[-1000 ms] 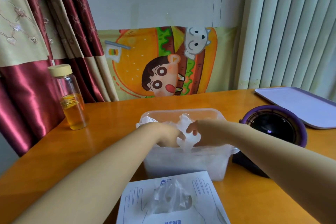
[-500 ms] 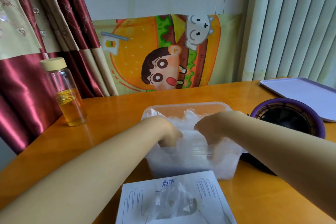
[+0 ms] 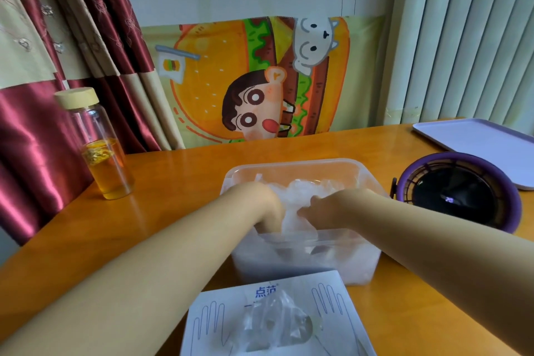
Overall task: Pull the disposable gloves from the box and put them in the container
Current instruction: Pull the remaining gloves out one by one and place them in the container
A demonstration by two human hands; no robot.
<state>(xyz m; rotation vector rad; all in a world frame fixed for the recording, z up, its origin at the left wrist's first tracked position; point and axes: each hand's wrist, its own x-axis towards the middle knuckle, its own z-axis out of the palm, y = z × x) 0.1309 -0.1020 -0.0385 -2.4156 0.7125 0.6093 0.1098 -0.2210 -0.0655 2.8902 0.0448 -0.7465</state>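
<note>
A clear plastic container [image 3: 291, 165] stands mid-table, holding a heap of crumpled transparent gloves [image 3: 306, 191]. My left hand [image 3: 260, 202] and my right hand [image 3: 332, 208] both reach down into it, side by side, with their fingers sunk among the gloves below the near rim. The fingers are hidden, so their grip cannot be seen. In front of the container lies the white glove box [image 3: 341, 312], with a clear glove [image 3: 274, 324] bunched up out of its opening.
A glass bottle [image 3: 104, 153] with amber liquid and a pale lid stands at the left by the curtain. A round purple and black fan [image 3: 459, 193] sits just right of the container. A lilac tray [image 3: 479, 141] lies at the far right.
Both hands held a glove above the container a second ago. They have since gone down into it, pushing the glove in among the others.
</note>
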